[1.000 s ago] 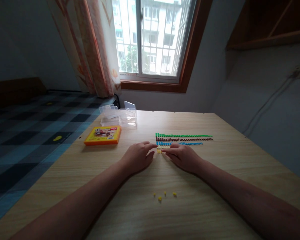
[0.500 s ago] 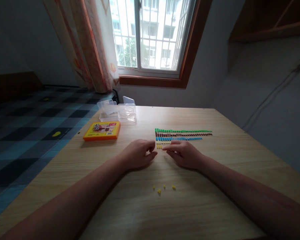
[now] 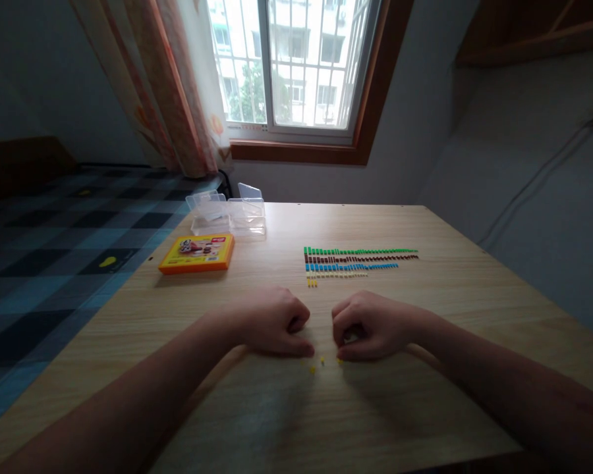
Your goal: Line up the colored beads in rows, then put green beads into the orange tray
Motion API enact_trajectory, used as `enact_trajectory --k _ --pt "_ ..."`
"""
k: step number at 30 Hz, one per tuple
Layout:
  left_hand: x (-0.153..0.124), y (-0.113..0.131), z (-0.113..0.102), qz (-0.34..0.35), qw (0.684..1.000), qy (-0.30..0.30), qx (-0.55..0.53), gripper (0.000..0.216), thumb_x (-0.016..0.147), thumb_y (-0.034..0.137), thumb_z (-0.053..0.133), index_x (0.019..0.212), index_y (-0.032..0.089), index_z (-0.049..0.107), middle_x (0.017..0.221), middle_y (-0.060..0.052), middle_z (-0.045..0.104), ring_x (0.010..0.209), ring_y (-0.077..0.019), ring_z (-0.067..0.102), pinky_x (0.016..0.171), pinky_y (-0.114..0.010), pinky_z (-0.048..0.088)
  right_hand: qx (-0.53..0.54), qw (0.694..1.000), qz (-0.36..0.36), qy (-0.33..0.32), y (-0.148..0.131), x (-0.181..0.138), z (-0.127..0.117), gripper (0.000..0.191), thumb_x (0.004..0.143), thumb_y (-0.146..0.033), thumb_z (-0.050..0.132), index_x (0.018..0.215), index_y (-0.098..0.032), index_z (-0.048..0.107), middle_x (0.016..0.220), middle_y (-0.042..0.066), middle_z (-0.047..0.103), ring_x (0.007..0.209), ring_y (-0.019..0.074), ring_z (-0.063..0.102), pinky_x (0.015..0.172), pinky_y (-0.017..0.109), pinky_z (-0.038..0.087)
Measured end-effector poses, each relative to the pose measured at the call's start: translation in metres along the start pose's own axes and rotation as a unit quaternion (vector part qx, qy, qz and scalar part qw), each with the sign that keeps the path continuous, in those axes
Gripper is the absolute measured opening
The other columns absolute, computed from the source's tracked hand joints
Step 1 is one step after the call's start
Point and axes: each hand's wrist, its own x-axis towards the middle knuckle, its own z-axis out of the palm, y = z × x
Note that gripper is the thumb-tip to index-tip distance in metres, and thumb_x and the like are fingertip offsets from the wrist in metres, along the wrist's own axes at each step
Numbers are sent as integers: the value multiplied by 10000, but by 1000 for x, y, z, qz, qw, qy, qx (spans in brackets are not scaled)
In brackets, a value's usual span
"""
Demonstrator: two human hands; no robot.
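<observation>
Near the middle of the table, my left hand (image 3: 277, 322) hovers with fingers curled and thumb apart, nothing visible between them. Opposite it, my right hand (image 3: 370, 326) has thumb and forefinger pinched at a tiny yellow brick (image 3: 339, 360) on the tabletop. A few loose yellow bricks (image 3: 322, 361) lie between and just below the two hands. Beyond them are rows of small toy bricks: a green row (image 3: 356, 251), a brown row (image 3: 356, 259), a blue row (image 3: 350, 267) and a cream row (image 3: 338, 275). Three yellow bricks (image 3: 312, 283) begin a shorter row nearest me.
An orange-yellow box (image 3: 196, 253) lies at the table's left. Behind it stand clear plastic containers (image 3: 230, 217) with raised lids. The wooden table (image 3: 257, 408) borders a bed with a checked cover (image 3: 79, 230) on the left and a wall on the right.
Both hands have drawn back toward me from the short yellow row to the loose yellow bricks. My right hand has closed into a pinch at one brick. The view has shifted slightly.
</observation>
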Motion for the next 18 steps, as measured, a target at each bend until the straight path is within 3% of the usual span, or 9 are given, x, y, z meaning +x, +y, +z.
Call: enact_trajectory --k 10,18 --pt "1 9 5 37 999 -15 23 428 731 562 742 606 201 548 559 38 538 499 -115 405 505 -281 260 1 1000 -9 -1 1 1 0 220 854 -265 670 684 -162 575 686 -40 524 583 70 461 553 209 327" --pt "1 11 4 26 999 -15 13 361 696 469 782 602 202 558 566 44 539 505 -118 418 507 -282 267 1 1000 -3 0 3 2 1 214 856 -254 666 684 -165 576 684 -45 511 585 72 454 555 212 325"
